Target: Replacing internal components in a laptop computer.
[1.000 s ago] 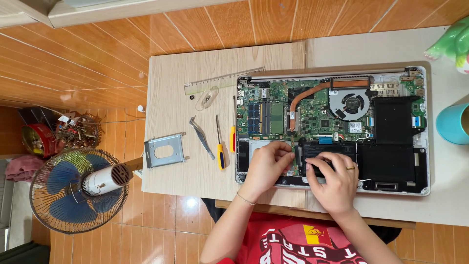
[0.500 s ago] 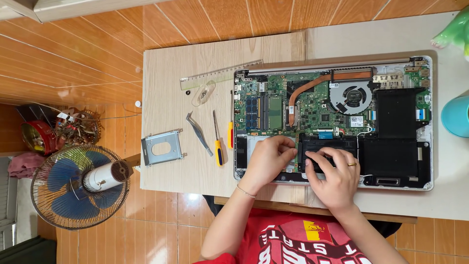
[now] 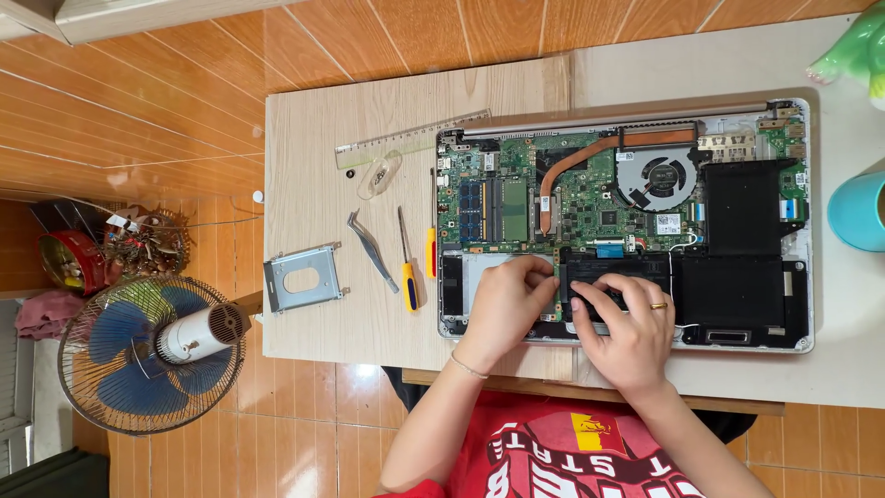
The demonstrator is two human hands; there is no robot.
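Working low on the opened laptop (image 3: 627, 221), you've got both hands down at its near edge. Your left hand (image 3: 502, 304) lies curled over the pale drive bay, fingers bent and pressing at its right end, where the bay meets the black battery (image 3: 728, 267); whether anything small is pinched under those fingers, I cannot tell. Your right hand (image 3: 627, 327), ring showing, lies across the battery's left section with fingertips pushed down onto it, holding no tool.

As for progress, the bottom cover is already off, so the green board, the copper heat pipe and the fan (image 3: 656, 175) are all bare. The metal drive caddy (image 3: 302, 277) sits out on the wooden table (image 3: 313, 138), well apart from the machine, so the drive bay looks emptied. The battery, though, sits in place in the chassis, which I'd judge to be the part in hand.

The tools are idle: tweezers (image 3: 371, 249), yellow-handled screwdriver (image 3: 407, 267) and a second small driver (image 3: 430, 249) lie just left of the laptop, the clear ruler (image 3: 410, 138) above them.
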